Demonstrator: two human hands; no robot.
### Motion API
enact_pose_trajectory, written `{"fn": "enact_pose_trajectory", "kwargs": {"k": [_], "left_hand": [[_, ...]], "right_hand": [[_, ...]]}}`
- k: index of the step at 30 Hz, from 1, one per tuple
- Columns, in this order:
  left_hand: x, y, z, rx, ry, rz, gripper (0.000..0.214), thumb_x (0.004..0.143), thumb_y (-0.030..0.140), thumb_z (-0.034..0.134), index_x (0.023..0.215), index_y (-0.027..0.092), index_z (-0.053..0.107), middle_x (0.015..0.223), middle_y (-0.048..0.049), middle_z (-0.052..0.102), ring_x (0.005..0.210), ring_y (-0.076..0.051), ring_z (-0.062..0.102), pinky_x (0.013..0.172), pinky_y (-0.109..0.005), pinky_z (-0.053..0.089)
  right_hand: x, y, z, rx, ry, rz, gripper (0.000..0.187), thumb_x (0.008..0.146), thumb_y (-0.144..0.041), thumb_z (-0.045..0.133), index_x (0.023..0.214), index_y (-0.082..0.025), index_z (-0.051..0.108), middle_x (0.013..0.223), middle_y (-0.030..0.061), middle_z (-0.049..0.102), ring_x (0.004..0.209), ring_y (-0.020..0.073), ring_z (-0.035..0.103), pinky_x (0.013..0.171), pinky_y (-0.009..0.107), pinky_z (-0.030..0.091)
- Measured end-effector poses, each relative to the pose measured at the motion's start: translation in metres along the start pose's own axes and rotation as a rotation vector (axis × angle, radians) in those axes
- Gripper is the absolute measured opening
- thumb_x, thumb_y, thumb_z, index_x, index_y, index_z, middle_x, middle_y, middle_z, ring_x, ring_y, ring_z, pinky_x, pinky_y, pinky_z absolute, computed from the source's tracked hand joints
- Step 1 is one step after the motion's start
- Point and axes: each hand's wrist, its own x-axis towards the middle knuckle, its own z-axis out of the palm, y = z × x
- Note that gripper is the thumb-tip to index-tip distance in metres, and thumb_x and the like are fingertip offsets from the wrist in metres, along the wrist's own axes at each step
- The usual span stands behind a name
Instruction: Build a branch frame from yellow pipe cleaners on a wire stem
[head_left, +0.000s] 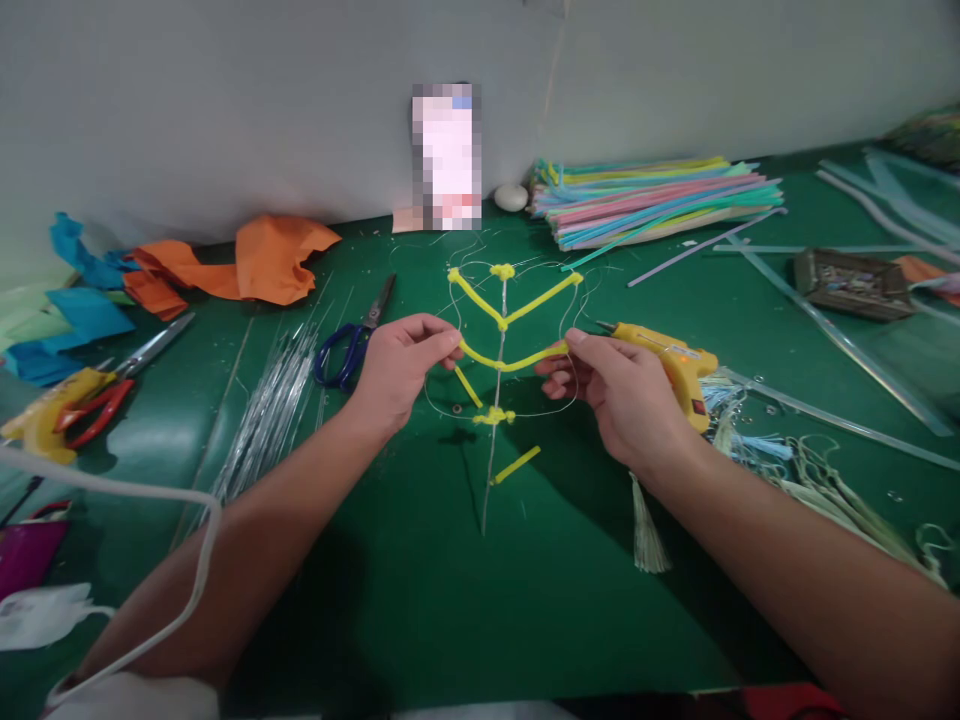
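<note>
Both hands hold a wire frame wrapped with yellow pipe cleaners (501, 322) above the green table (420, 600). My left hand (401, 368) pinches the left end of the lower yellow V-shaped cleaner. My right hand (611, 385) pinches the right end of the same cleaner. A thin wire stem runs down the frame's middle, with yellow knots on it. A short yellow piece (516, 466) lies on the table below. A yellow glue gun (670, 362) lies just behind my right hand.
Blue-handled scissors (349, 345) and a bundle of thin wires (270, 415) lie to the left. Orange and blue paper scraps (247, 262) sit at the back left. Stacked coloured pipe cleaners (652, 198) lie at the back right. Another glue gun and red scissors (67, 410) lie far left.
</note>
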Motion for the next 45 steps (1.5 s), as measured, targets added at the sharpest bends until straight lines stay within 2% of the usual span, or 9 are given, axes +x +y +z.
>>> {"fn": "enact_pose_trajectory", "kwargs": {"k": [9,16,25,31,37,45], "left_hand": [[0.0005,-0.0026,-0.0015,0.007,0.027,-0.001,0.008,0.072,0.025,0.074,0.069,0.019,0.07,0.065,0.0007,0.066,0.059,-0.009,0.057,0.064,-0.024,0.049],[0.001,-0.0045,-0.0018,-0.01,0.033,0.012,0.006,0.072,0.024,0.074,0.069,0.019,0.071,0.064,0.001,0.066,0.059,-0.009,0.057,0.064,-0.025,0.049],[0.0007,-0.0027,-0.0005,-0.019,0.042,0.008,0.006,0.071,0.022,0.074,0.067,0.019,0.07,0.062,0.0016,0.065,0.058,-0.009,0.056,0.062,-0.024,0.047],[-0.0001,-0.0033,-0.0001,-0.014,0.027,0.014,0.007,0.072,0.023,0.074,0.068,0.018,0.071,0.062,0.0014,0.065,0.058,-0.009,0.056,0.062,-0.024,0.048],[-0.0001,-0.0035,0.0015,-0.011,0.036,0.016,0.007,0.071,0.022,0.075,0.067,0.018,0.07,0.061,0.0014,0.065,0.058,-0.009,0.056,0.061,-0.024,0.048],[-0.0003,-0.0035,-0.0001,0.007,0.004,0.014,0.008,0.071,0.023,0.075,0.067,0.018,0.071,0.06,0.0016,0.065,0.056,-0.008,0.056,0.061,-0.024,0.048]], "right_hand": [[-0.0015,0.0004,-0.0002,0.013,-0.053,0.046,0.029,0.073,-0.046,0.081,0.066,-0.02,0.069,0.073,0.0067,0.072,0.055,0.0149,0.06,0.056,0.033,0.054],[-0.0008,0.0019,-0.0003,-0.005,-0.031,0.045,0.03,0.073,-0.045,0.082,0.071,-0.017,0.071,0.072,0.0072,0.072,0.057,0.0148,0.063,0.059,0.031,0.057],[-0.0039,0.0001,0.0022,0.058,-0.122,0.063,0.029,0.079,-0.044,0.076,0.066,-0.019,0.068,0.074,0.008,0.072,0.058,0.0159,0.062,0.06,0.034,0.055],[-0.0037,-0.0006,0.0033,0.04,-0.065,0.052,0.026,0.077,-0.041,0.079,0.069,-0.017,0.071,0.07,0.006,0.072,0.055,0.013,0.063,0.058,0.028,0.056],[-0.003,0.0002,0.0026,0.048,-0.03,0.062,0.015,0.078,-0.03,0.079,0.075,-0.016,0.075,0.07,0.0054,0.072,0.058,0.0118,0.066,0.061,0.023,0.057],[-0.003,0.0023,0.0021,0.055,-0.014,0.06,0.019,0.08,-0.031,0.077,0.072,-0.015,0.071,0.067,0.0039,0.07,0.055,0.0097,0.064,0.058,0.021,0.056]]}}
